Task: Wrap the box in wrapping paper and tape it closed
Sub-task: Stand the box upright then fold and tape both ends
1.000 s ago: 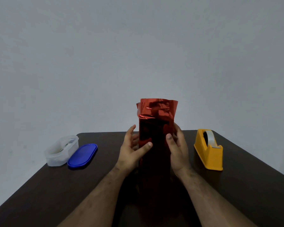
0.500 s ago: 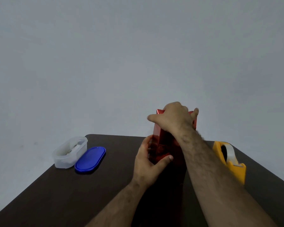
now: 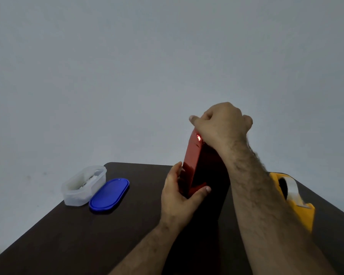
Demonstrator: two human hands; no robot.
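A tall box wrapped in shiny red paper (image 3: 193, 165) stands upright on the dark table (image 3: 127, 225), a little right of centre. My left hand (image 3: 179, 197) grips its lower left side, thumb across the front. My right hand (image 3: 222, 124) sits on top of the box, fingers curled down over the paper at the top end. The top of the box and its right side are hidden behind that hand and forearm. A yellow tape dispenser (image 3: 294, 199) with a roll of clear tape stands to the right, partly behind my right forearm.
At the table's far left stand an open clear plastic container (image 3: 81, 185) and its blue oval lid (image 3: 109, 193) lying flat beside it. A plain grey wall rises behind the table. The table's far edge runs just behind the box.
My right hand left the box's right side and came down over the top, flattening the loose crumpled paper there. My left hand stayed low on the left side. The view shifted slightly.
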